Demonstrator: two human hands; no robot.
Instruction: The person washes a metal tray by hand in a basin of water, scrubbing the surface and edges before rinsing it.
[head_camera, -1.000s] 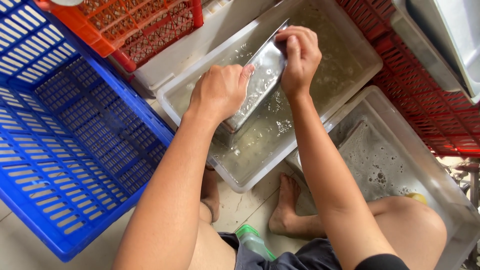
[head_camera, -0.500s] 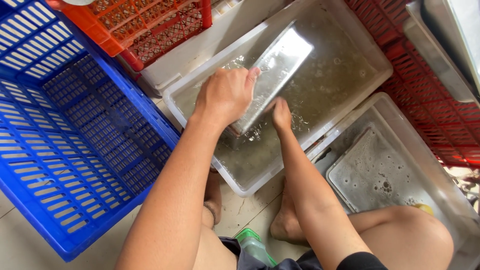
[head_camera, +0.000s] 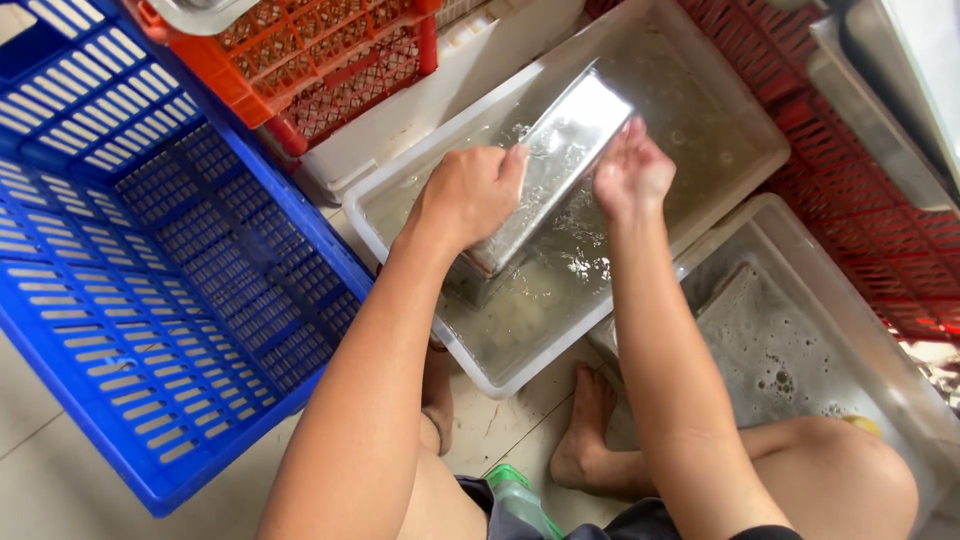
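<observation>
- The left hand (head_camera: 468, 195) grips the near edge of a steel tray (head_camera: 550, 170), fingers curled over its rim, holding it tilted and half sunk in the water of a clear tub (head_camera: 420, 270).
- The right hand (head_camera: 632, 172) is now up at the tray's far side, fingers bent against its rim and face — half a second ago it was low in the water near the tub's front edge, and a second ago it was at the tray's top end. So it is working over the tray in passes, which reads as washing or rinsing under way.
- The tray has swung little; its shiny face tips up toward the camera.
- A second tub (head_camera: 800, 350) with sudsy water sits just right of the first.
- A blue crate (head_camera: 150, 280) stands left — an orange crate (head_camera: 330, 60) behind it.
</observation>
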